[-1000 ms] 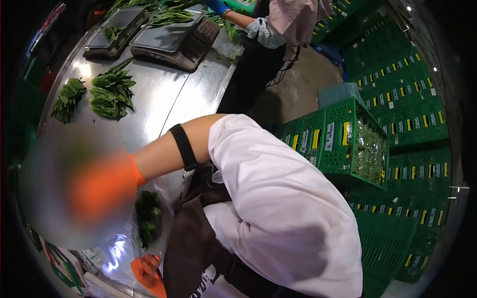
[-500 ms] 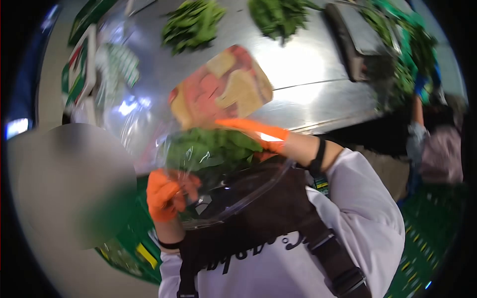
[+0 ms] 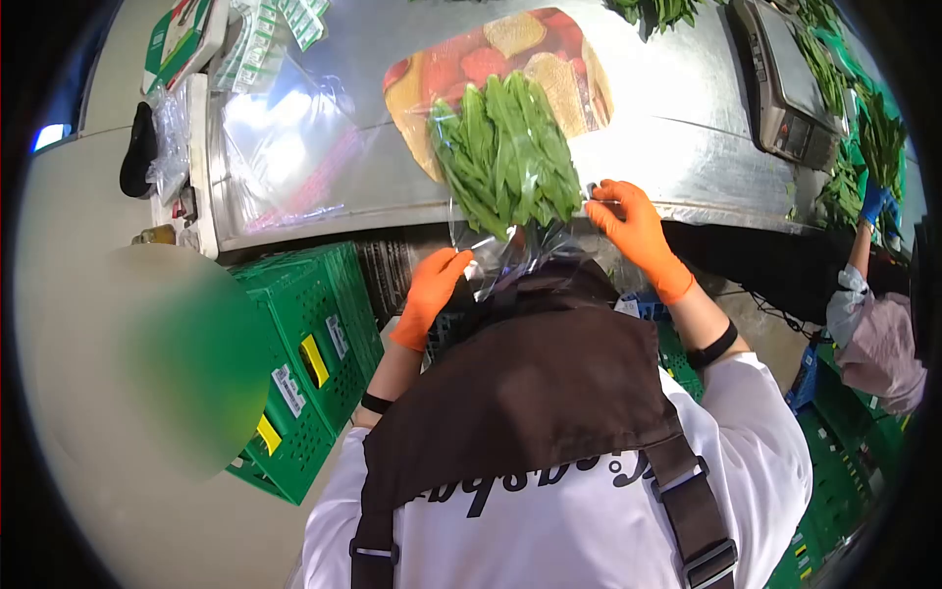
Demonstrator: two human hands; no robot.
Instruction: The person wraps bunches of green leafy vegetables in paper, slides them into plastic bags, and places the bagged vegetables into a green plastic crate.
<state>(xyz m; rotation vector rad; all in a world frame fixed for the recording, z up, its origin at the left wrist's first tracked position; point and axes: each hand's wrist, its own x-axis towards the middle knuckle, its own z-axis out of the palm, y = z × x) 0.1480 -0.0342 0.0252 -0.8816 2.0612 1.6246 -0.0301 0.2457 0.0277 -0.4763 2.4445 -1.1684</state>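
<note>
A clear plastic bag [image 3: 535,245] holds a bunch of leafy greens [image 3: 505,147], leaf ends pointing away from me. The bunch lies partly over a board with a food print [image 3: 486,64] at the table's near side. My left hand [image 3: 437,285], in an orange glove, pinches the bag's left edge near its open end. My right hand [image 3: 633,231], also orange-gloved, has its fingers closed at the bag's right edge. The bag's mouth spreads towards my dark brown apron [image 3: 520,383].
Flat clear bags [image 3: 289,147] and label sheets [image 3: 250,44] lie on the steel table [image 3: 392,191] at left. A scale [image 3: 785,88] stands at right, near another person's blue-gloved hand [image 3: 873,201] with greens. Green crates [image 3: 304,353] are stacked below left.
The bagged greens have moved from against my apron onto the board. My right hand has gone from over the bag to its right edge; my left hand has moved right and up.
</note>
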